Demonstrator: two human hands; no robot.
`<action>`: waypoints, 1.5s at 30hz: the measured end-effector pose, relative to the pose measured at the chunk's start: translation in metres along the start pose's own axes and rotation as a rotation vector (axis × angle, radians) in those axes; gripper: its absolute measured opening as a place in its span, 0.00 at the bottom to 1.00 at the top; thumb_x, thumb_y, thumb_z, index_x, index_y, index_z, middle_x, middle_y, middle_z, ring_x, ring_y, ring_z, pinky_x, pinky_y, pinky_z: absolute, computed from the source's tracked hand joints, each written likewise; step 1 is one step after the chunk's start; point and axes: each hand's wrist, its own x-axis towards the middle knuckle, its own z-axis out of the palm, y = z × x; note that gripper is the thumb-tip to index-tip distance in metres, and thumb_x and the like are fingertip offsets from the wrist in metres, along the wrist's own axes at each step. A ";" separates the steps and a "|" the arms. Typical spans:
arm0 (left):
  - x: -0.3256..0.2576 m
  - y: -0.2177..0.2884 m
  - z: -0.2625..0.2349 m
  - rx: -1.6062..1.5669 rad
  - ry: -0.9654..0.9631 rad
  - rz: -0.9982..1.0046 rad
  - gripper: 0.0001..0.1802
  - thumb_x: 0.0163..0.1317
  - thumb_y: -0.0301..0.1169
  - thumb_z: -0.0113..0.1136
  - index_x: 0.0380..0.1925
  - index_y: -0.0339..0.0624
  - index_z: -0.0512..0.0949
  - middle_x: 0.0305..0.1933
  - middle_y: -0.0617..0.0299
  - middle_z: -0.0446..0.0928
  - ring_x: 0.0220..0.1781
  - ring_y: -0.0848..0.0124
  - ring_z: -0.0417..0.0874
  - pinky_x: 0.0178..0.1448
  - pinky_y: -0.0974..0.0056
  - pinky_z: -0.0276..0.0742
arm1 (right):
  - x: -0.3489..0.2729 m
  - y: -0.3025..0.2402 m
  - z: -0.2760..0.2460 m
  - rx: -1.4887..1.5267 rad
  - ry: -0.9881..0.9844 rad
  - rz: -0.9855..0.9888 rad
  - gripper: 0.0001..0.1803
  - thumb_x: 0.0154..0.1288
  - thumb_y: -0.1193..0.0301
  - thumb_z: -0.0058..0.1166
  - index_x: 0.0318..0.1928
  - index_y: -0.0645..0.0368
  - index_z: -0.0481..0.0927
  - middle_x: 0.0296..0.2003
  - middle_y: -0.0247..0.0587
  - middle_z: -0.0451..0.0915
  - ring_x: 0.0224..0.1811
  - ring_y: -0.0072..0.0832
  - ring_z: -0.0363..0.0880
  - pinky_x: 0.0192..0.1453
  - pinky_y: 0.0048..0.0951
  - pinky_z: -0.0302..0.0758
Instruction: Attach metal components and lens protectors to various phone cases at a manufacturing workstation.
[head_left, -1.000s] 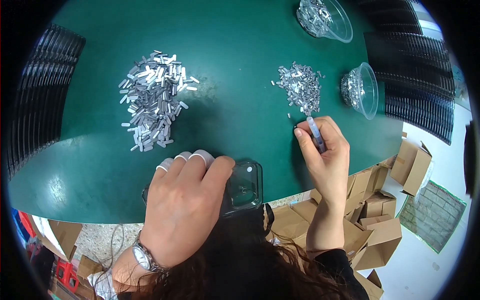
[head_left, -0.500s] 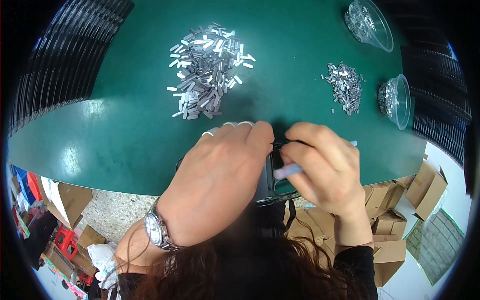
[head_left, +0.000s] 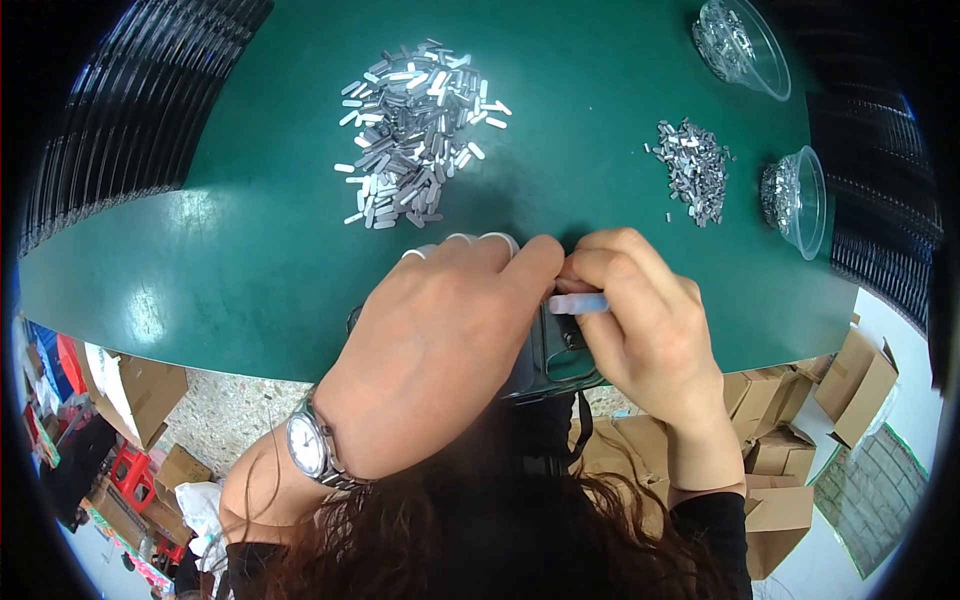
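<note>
My left hand (head_left: 440,330), with white finger cots on several fingertips and a watch at the wrist, is closed over a black-rimmed phone case (head_left: 550,378) at the near edge of the table. Most of the case lies hidden under that hand; its right end, with a dark camera-cutout area, shows. My right hand (head_left: 655,325) is closed around a slim, pale blue translucent pen-like stick (head_left: 578,303). Its thumb and index finger meet the left fingertips at the far right corner of the case. Whatever is pinched between the fingertips is too small to make out.
A pile of small silver-grey oblong pieces (head_left: 415,130) lies beyond my left hand. Tinier pieces (head_left: 694,170) are heaped at the right, beside two clear plastic bowls (head_left: 808,200). Stacks of black cases (head_left: 140,110) flank the green table (head_left: 260,290). Cardboard boxes (head_left: 850,385) stand below.
My right hand has shifted slightly away from me and left, closing the gap to the left fingertips. The stick now lies nearly level. The left hand has slid a little right.
</note>
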 end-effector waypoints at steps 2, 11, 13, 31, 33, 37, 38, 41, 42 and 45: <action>0.000 0.002 0.001 0.052 0.008 0.024 0.08 0.63 0.21 0.62 0.41 0.41 0.76 0.32 0.52 0.75 0.37 0.49 0.81 0.41 0.48 0.76 | -0.002 0.001 -0.002 0.030 0.011 0.005 0.14 0.58 0.80 0.65 0.45 0.59 0.80 0.43 0.40 0.80 0.34 0.41 0.85 0.36 0.41 0.83; -0.001 0.006 0.014 0.276 0.072 0.100 0.09 0.63 0.26 0.68 0.41 0.44 0.77 0.31 0.59 0.75 0.34 0.59 0.81 0.39 0.54 0.78 | -0.016 0.003 -0.019 -0.193 -0.065 0.046 0.24 0.62 0.67 0.70 0.59 0.56 0.86 0.46 0.36 0.80 0.31 0.32 0.83 0.32 0.35 0.82; 0.000 0.005 0.013 0.281 0.074 0.106 0.09 0.64 0.26 0.68 0.41 0.43 0.77 0.31 0.59 0.75 0.34 0.58 0.81 0.40 0.54 0.78 | -0.012 0.000 -0.014 -0.330 -0.056 -0.083 0.23 0.63 0.68 0.69 0.58 0.58 0.86 0.46 0.35 0.80 0.29 0.28 0.80 0.31 0.30 0.80; -0.007 0.004 0.014 0.249 0.081 0.052 0.04 0.69 0.24 0.62 0.41 0.39 0.76 0.34 0.52 0.79 0.37 0.51 0.82 0.42 0.50 0.77 | -0.009 -0.015 0.006 -0.136 0.059 0.093 0.11 0.62 0.73 0.68 0.44 0.60 0.85 0.37 0.40 0.76 0.31 0.38 0.84 0.33 0.40 0.81; -0.008 0.003 0.012 0.197 0.087 0.046 0.05 0.69 0.22 0.61 0.42 0.38 0.76 0.35 0.50 0.79 0.38 0.49 0.82 0.43 0.50 0.77 | -0.009 -0.008 0.004 -0.147 0.085 0.058 0.10 0.61 0.73 0.69 0.43 0.60 0.85 0.37 0.39 0.76 0.30 0.38 0.83 0.33 0.40 0.81; -0.026 0.023 -0.018 0.128 0.010 -0.006 0.08 0.70 0.23 0.62 0.48 0.36 0.78 0.38 0.50 0.82 0.41 0.51 0.85 0.45 0.54 0.80 | -0.008 -0.002 -0.013 -0.204 0.204 -0.299 0.16 0.56 0.70 0.74 0.45 0.59 0.87 0.37 0.35 0.80 0.27 0.31 0.79 0.27 0.33 0.72; -0.032 0.029 -0.032 -0.018 -0.033 0.012 0.11 0.70 0.24 0.63 0.51 0.36 0.79 0.41 0.51 0.83 0.43 0.54 0.86 0.47 0.57 0.80 | -0.009 -0.006 -0.018 -0.205 0.271 -0.406 0.18 0.54 0.70 0.76 0.46 0.59 0.87 0.38 0.34 0.81 0.26 0.29 0.77 0.25 0.30 0.68; -0.036 0.029 -0.060 -0.270 -0.170 -0.005 0.22 0.71 0.31 0.67 0.61 0.34 0.77 0.48 0.56 0.85 0.46 0.66 0.86 0.52 0.65 0.79 | -0.011 -0.008 -0.025 -0.234 0.448 -0.517 0.23 0.50 0.70 0.79 0.48 0.59 0.88 0.40 0.37 0.83 0.25 0.26 0.75 0.25 0.27 0.63; -0.037 0.031 -0.065 -0.450 -0.245 -0.185 0.25 0.71 0.34 0.67 0.62 0.33 0.75 0.50 0.57 0.85 0.47 0.69 0.85 0.52 0.66 0.79 | -0.009 -0.009 -0.025 -0.234 0.502 -0.548 0.24 0.50 0.70 0.80 0.50 0.58 0.88 0.40 0.39 0.83 0.24 0.26 0.75 0.24 0.27 0.63; -0.050 0.033 -0.079 -0.607 -0.333 -0.414 0.33 0.72 0.42 0.67 0.69 0.34 0.71 0.54 0.59 0.83 0.51 0.74 0.82 0.56 0.66 0.76 | 0.005 -0.013 -0.023 -0.181 0.555 -0.629 0.26 0.50 0.70 0.80 0.51 0.59 0.87 0.41 0.39 0.83 0.25 0.25 0.75 0.24 0.26 0.63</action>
